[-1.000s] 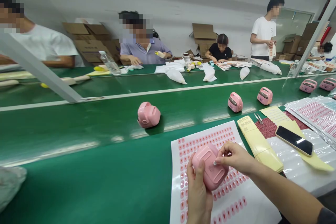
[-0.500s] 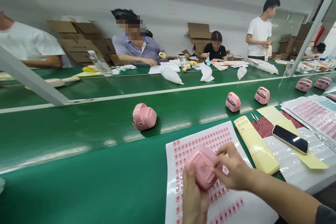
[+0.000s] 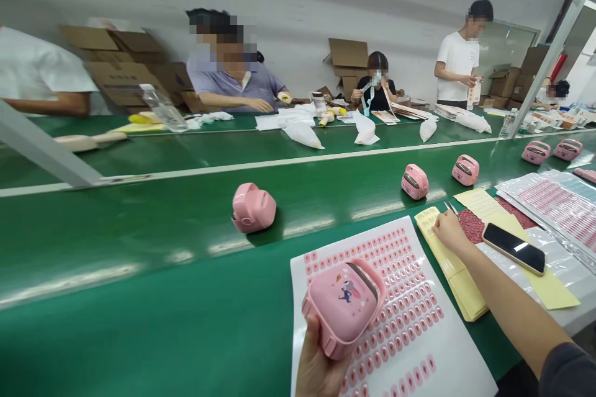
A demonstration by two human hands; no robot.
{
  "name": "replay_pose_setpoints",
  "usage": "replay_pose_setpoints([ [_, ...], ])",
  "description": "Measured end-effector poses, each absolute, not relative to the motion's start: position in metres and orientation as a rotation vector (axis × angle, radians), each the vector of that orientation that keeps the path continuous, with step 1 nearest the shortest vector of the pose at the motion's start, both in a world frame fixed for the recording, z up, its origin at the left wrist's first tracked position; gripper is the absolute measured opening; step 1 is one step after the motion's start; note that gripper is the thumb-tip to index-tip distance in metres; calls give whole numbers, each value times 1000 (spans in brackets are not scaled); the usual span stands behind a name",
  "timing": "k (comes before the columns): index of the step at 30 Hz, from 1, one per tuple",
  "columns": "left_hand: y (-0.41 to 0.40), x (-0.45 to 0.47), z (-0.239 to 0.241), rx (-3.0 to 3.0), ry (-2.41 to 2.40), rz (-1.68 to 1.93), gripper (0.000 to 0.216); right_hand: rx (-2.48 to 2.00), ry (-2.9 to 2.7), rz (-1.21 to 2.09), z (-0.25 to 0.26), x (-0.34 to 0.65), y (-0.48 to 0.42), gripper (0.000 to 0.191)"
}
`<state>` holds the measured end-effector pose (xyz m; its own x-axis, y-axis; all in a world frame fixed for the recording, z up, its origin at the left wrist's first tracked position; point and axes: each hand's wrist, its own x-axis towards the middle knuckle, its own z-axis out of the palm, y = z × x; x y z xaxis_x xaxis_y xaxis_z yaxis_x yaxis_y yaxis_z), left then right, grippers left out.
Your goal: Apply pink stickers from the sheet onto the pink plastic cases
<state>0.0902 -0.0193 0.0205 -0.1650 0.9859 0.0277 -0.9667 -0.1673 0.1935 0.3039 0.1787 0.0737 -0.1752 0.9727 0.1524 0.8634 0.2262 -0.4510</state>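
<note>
My left hand [image 3: 321, 360] is closed around a small pink handled case [image 3: 342, 304], with its cartoon-printed face up and its handle toward the right. Beneath it lies a white sheet of small pink-and-red stickers [image 3: 419, 298]. My right hand [image 3: 451, 231] is over the far end of a stack of yellow label strips [image 3: 454, 282], with its fingers curled down onto it. Grey labels show at that end. Whatever is between the right fingertips is hidden. Just beyond the hand are tweezers [image 3: 451, 208] on a red textured mat [image 3: 471, 226].
A phone [image 3: 514, 248] lies on yellow paper to the right, near more plastic-covered sticker sheets [image 3: 549, 198]. Several similar pink cases stand on the green belt [image 3: 326, 192], one [image 3: 254, 208] close by. A metal post [image 3: 51, 142] crosses the left. Co-workers are across the belt.
My right hand has left the pink case and moved right and away to the yellow strips. My left hand has turned the case from its underside to its printed face.
</note>
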Motion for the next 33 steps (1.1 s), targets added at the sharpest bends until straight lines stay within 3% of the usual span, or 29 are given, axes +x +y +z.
replay_pose_setpoints([
  [3,-22,78,17,256,8,1664,43,-1536,-2194,355,78,278,168,24],
  [6,-27,73,24,261,68,1683,57,-1250,-2336,449,79,224,155,26],
  [10,-32,70,23,240,112,1844,44,-928,-2432,627,68,137,136,25],
  [14,-34,63,17,148,175,2072,46,-855,-2368,760,54,84,125,15],
  [20,-31,57,29,65,313,2192,72,-863,-2095,909,53,90,114,8],
  [23,-29,59,37,73,285,2223,73,-911,-1894,1016,65,108,96,10],
  [28,-26,69,44,47,195,2170,70,-744,-1525,1479,84,131,49,11],
  [33,-29,82,50,-107,237,2134,72,-763,-1515,1406,92,137,25,12],
])
